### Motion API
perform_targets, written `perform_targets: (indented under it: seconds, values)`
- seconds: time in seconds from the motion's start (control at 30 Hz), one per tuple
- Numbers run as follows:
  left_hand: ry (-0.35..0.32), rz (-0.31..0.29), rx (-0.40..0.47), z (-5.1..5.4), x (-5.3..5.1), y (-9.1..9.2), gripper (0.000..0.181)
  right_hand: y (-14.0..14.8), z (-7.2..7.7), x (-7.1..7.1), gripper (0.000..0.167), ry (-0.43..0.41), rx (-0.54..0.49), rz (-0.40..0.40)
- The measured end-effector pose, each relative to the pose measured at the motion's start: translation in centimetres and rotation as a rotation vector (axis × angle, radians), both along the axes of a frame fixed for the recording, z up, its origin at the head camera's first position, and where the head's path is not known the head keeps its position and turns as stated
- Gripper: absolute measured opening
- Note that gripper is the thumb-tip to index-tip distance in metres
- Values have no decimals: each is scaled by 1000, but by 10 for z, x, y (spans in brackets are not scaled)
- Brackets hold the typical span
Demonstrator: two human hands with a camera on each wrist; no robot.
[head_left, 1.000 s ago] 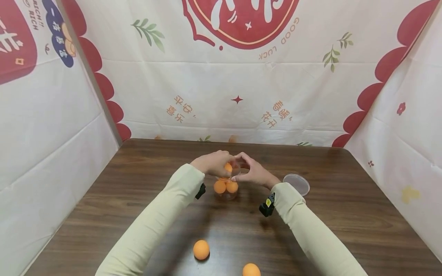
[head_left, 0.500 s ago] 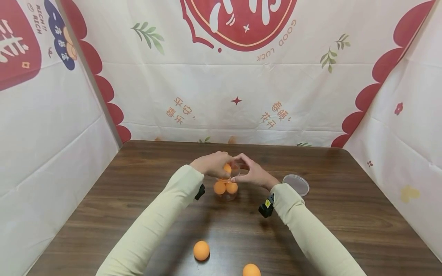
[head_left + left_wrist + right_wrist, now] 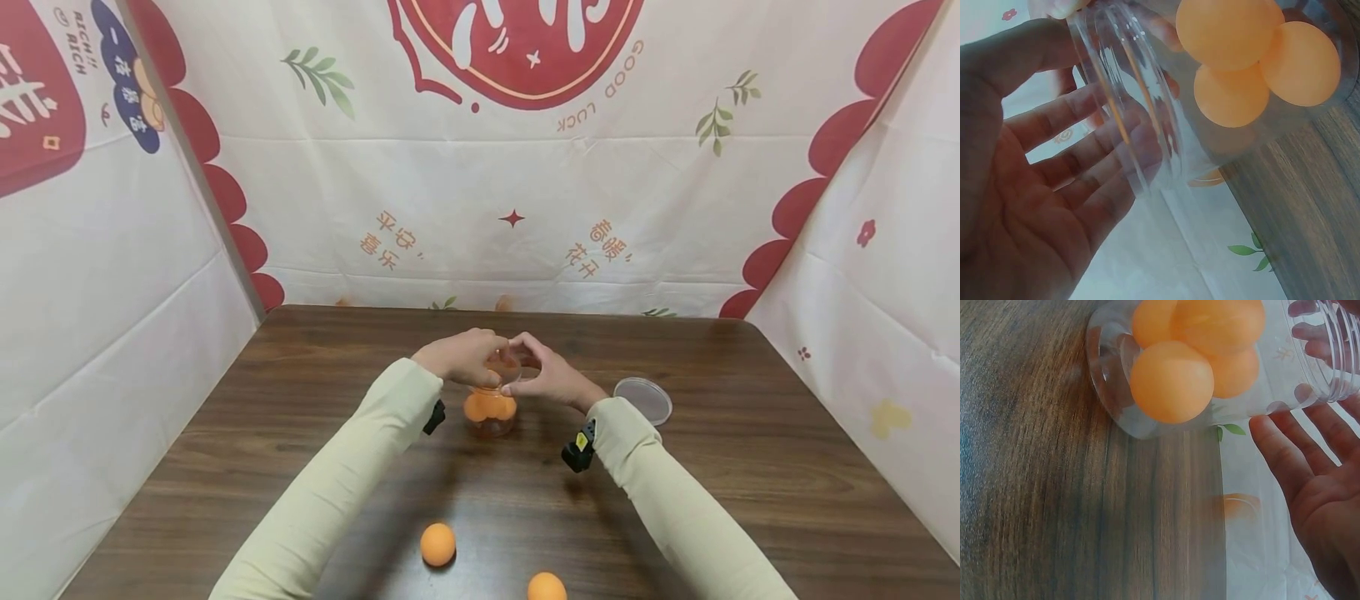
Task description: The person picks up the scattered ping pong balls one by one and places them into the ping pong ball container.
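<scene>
The clear jar (image 3: 492, 429) stands on the table (image 3: 315, 450) with orange balls (image 3: 1172, 381) inside, the left hand (image 3: 459, 355) and right hand (image 3: 553, 377) curling spread fingers round its neck. It looks like light, thin plastic, likely slick and a little springy; best held softly at the ridged rim, since squeezing the wall could dent it

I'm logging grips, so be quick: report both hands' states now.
Left hand: at the clear jar's mouth; grip cannot be told.
Right hand: holding the clear jar by its rim.

Soft glare on the tabletop (image 3: 750, 483)
</scene>
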State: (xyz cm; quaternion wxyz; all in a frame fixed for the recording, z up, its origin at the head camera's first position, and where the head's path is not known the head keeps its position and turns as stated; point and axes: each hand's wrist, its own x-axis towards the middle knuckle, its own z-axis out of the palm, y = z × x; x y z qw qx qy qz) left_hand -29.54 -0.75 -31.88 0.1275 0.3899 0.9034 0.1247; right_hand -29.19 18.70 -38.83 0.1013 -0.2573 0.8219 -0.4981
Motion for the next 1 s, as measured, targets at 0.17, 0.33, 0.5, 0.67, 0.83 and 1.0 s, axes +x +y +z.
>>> perform_targets:
  seconds: [0.17, 0.33, 0.5, 0.67, 0.83, 1.0]
  values:
    - [10, -1, 4, -2, -1, 0, 30, 0, -2, -2, 54, -5, -17, 5]
    - [12, -20, 22, 0, 0, -2, 30, -1, -3, -2, 52, 9, -8, 9]
    - [27, -38, 50, 6, 0, -6, 32, 0, -2, -1, 52, 25, -12, 2]
    - [48, -35, 52, 16, 5, -13, 37, 3, -1, 0, 54, 28, -21, -6]
    - [92, 0, 30, 21, 12, -35, 34, 3, -3, 0, 60, 5, -26, -8]
    - [89, 55, 39, 21, 27, -60, 32, 1, -4, 0, 61, 23, -34, -11]
